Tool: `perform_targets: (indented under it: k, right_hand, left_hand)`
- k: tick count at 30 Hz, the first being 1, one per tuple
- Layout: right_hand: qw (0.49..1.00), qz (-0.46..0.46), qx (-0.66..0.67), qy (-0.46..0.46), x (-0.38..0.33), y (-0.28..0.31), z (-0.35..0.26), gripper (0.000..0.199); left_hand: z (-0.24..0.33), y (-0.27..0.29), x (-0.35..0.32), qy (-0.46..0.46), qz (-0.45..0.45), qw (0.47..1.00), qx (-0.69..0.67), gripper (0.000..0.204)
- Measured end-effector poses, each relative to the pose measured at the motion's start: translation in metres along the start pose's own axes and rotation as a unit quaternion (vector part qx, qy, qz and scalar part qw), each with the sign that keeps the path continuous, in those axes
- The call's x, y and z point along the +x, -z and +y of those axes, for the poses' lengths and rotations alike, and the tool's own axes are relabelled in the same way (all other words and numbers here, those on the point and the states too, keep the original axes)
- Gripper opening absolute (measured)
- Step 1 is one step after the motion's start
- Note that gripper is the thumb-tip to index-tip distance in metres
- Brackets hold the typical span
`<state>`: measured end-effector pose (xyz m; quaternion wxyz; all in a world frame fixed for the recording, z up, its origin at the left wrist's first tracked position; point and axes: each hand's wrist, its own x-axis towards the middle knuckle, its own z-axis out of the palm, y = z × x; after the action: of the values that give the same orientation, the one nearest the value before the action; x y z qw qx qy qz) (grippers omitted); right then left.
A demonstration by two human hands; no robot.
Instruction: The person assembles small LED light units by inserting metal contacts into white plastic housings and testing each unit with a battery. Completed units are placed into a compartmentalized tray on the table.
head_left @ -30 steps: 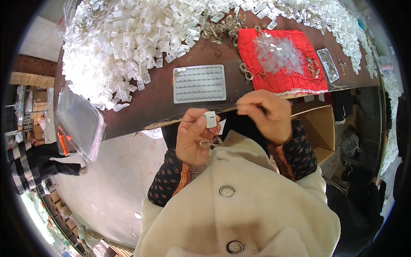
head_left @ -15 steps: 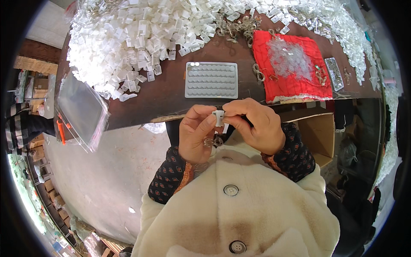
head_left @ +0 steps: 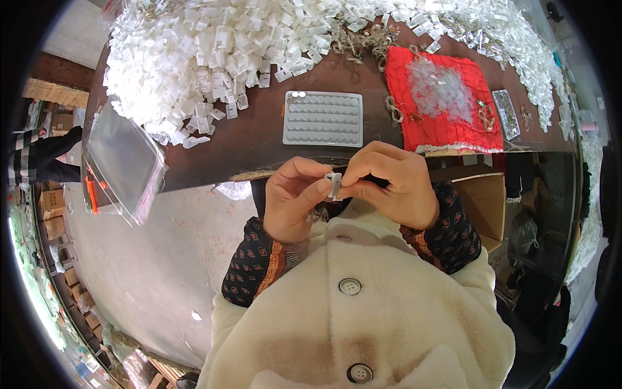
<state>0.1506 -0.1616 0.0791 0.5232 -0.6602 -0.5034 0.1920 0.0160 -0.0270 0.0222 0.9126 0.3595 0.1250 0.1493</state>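
Observation:
Between my two hands, just off the table's near edge, is a small white plastic piece (head_left: 334, 185) with a dark slot. My left hand (head_left: 295, 201) pinches it between thumb and fingertips. The thumb and forefinger of my right hand (head_left: 392, 185) close on its right side. Below my left fingers hangs a clear, shiny bundle (head_left: 317, 212), too small to make out. Beyond my hands lies a white tray (head_left: 323, 144) with rows of round hollows. A few small white discs (head_left: 296, 94) sit in its far left corner.
A large heap of white plastic pieces (head_left: 207, 58) covers the table's far left. On the right, a red cloth (head_left: 405, 117) carries clear small parts, beside a narrow clear box (head_left: 506, 114). Clear plastic bags (head_left: 123, 165) lie at the left edge. An open cardboard box (head_left: 483, 204) stands under the table.
The white piece has been turned and shifted slightly right. My right hand has moved a little to the right, its fingers still at the piece. The view has shifted slightly.

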Motion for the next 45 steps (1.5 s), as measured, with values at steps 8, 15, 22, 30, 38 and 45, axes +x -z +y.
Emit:
perform_targets:
  k: [8, 15, 22, 30, 38, 45]
  right_hand:
    - [1.0, 0.005, 0.016, -0.023, -0.002, -0.001, 0.004, 0.017]
    - [0.998, 0.059, -0.017, -0.006, -0.005, -0.011, 0.001, 0.01]
    - [0.997, 0.019, 0.039, -0.067, -0.002, -0.003, 0.003, 0.009]
    - [0.995, -0.007, 0.004, -0.096, 0.002, -0.002, 0.01, 0.01]
    - [0.987, 0.046, -0.017, -0.152, 0.004, 0.03, 0.039, 0.006]
    - [0.897, 0.12, -0.399, -0.148, -0.004, 0.089, 0.079, 0.013]
  left_hand:
    - [0.002, 0.001, 0.001, 0.006, -0.01, 1.0, -0.001, 0.018]
    - [-0.003, 0.001, 0.0, -0.021, -0.01, 1.0, -0.007, 0.017]
    - [-0.004, 0.005, 0.0, -0.018, 0.01, 0.998, 0.055, 0.014]
    - [-0.006, 0.008, 0.002, -0.014, 0.021, 0.997, 0.077, 0.014]
    - [-0.01, 0.014, 0.007, 0.061, 0.072, 0.995, -0.018, 0.02]
    - [-0.004, 0.015, 0.015, 0.096, 0.035, 0.99, -0.098, 0.032]
